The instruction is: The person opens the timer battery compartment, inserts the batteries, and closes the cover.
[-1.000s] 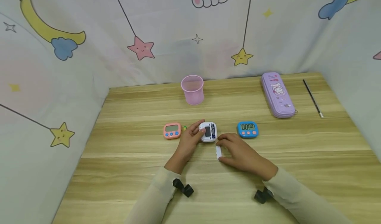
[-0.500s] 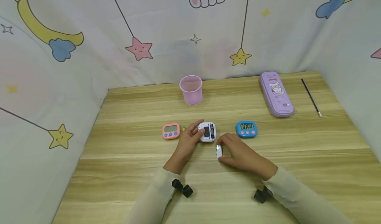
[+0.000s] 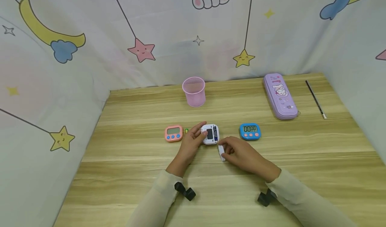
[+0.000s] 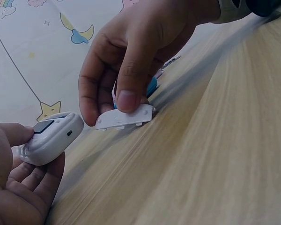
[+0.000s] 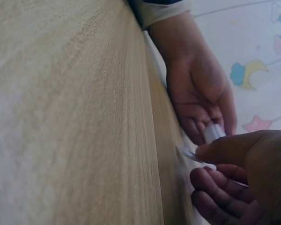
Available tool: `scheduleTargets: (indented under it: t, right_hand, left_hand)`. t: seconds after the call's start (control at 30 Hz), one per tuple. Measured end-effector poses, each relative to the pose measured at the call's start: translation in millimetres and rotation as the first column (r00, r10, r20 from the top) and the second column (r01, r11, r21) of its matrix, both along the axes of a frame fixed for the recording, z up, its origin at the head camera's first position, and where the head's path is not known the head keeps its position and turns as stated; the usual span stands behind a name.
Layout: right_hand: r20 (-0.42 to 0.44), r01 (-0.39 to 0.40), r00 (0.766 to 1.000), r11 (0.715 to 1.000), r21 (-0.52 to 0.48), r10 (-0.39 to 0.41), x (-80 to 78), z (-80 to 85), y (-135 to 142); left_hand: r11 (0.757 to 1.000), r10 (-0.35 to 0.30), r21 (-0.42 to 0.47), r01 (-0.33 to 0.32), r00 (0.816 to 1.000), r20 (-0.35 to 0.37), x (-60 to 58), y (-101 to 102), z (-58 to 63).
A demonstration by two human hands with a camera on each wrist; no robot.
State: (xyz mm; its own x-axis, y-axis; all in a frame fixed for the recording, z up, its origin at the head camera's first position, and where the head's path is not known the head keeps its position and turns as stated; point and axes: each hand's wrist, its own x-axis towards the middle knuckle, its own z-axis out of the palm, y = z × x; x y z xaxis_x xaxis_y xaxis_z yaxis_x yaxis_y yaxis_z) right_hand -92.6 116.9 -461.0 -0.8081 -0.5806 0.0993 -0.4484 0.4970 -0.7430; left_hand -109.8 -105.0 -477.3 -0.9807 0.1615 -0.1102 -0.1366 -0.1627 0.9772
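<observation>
My left hand (image 3: 187, 146) grips a white digital timer (image 3: 208, 141), its back turned up and the thumb lying across it. A dark battery (image 3: 215, 133) sits in the uncovered slot on the timer's right side. Just to the right, my right hand (image 3: 242, 155) pinches a slim white battery cover (image 3: 221, 152) between thumb and fingers. The left wrist view shows the thumb pressed on the cover's (image 4: 124, 119) face, with small tabs along its lower edge. Cover and timer (image 4: 51, 145) are apart there.
A pink timer (image 3: 173, 133) and a small green battery (image 3: 186, 130) lie left of the white timer. On the right is a blue timer (image 3: 250, 131). Farther back stand or lie a pink cup (image 3: 196, 98), a purple pencil case (image 3: 280, 98) and a pencil (image 3: 315, 99).
The cover has been turned in the right hand's fingers, and the thumb has shifted from its near end toward its middle. The left hand and the white timer have stayed nearly still.
</observation>
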Motion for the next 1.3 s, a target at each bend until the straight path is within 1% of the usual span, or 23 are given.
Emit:
scheduleTargets:
  t: [0.2,0.47,0.6,0.83,1.03,1.13,1.3]
  right_hand:
    - [0.023,-0.002,1.000,0.999,-0.036,0.003,-0.5,2.6,-0.7]
    - [0.011,-0.004,1.000,0.999,-0.054,0.004,-0.3,0.5,0.6]
    - [0.007,0.006,1.000,0.998,-0.067,-0.006,-0.2,2.9,0.6]
    - [0.005,0.022,1.000,0.997,-0.077,-0.022,-2.7,5.1,1.9]
    - [0.039,0.042,0.998,0.995,-0.095,-0.039,-4.4,8.0,3.1]
    - [0.035,0.051,0.998,0.993,-0.108,-0.048,-5.9,7.5,2.9]
    - [0.020,0.059,0.998,0.986,-0.157,-0.057,-9.1,7.3,1.2]
  left_hand:
    - [1.000,0.008,-0.005,-0.008,1.000,-0.009,0.7,-0.4,0.0]
    - [1.000,0.018,-0.001,-0.018,1.000,0.001,0.9,1.0,-0.2]
    - [1.000,0.015,-0.002,-0.015,1.000,-0.004,0.8,0.6,-0.4]
    - [1.000,-0.024,-0.004,0.025,0.999,0.029,8.5,0.3,27.1]
    - [1.000,-0.028,-0.007,0.028,0.999,0.025,7.9,0.4,26.8]
    - [0.999,-0.030,-0.012,0.030,0.999,0.022,7.8,0.4,26.9]
    - [0.999,-0.034,-0.018,0.034,0.999,0.022,7.7,0.4,27.3]
